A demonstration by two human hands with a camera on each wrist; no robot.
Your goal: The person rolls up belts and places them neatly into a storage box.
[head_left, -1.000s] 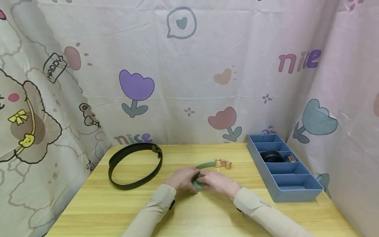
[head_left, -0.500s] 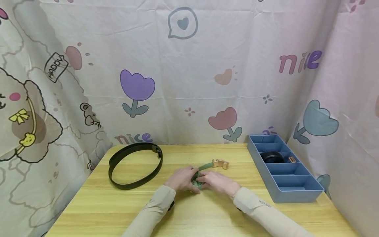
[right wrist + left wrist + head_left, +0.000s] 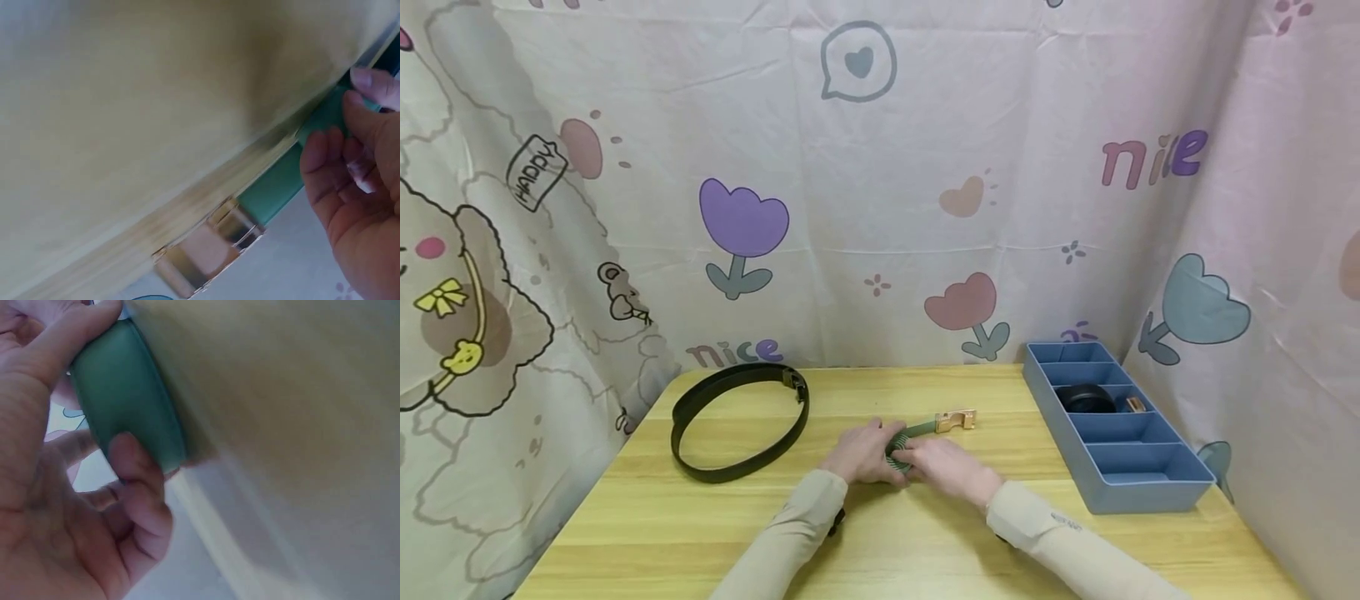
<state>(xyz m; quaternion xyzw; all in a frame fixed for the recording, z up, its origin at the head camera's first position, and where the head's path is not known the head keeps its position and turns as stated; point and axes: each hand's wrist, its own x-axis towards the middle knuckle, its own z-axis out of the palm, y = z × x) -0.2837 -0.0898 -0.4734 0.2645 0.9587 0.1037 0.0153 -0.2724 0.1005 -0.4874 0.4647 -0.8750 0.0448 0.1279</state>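
Observation:
A green belt [image 3: 898, 451] is rolled into a coil on the wooden table, between my two hands. Its straight end runs out to the right and carries a gold buckle [image 3: 956, 420]. My left hand [image 3: 867, 452] grips the coil from the left; in the left wrist view its fingers and thumb curl round the green belt [image 3: 128, 394]. From the right, my right hand [image 3: 951, 468] pinches the coil, thumb and fingers bent on the strap. In the right wrist view the gold buckle [image 3: 209, 250] hangs off the green strap beside those fingers.
A black belt [image 3: 718, 475] lies in a wide loop at the left of the table [image 3: 647, 533]. At the right stands a blue divided box [image 3: 1063, 454], holding a rolled black belt [image 3: 1086, 398] with a gold-coloured piece beside it. A patterned curtain [image 3: 865, 167] hangs behind.
The buckle end has drawn a little to the left, closer to the coil. Both hands stay at the coil, their fingers shifting slightly round it.

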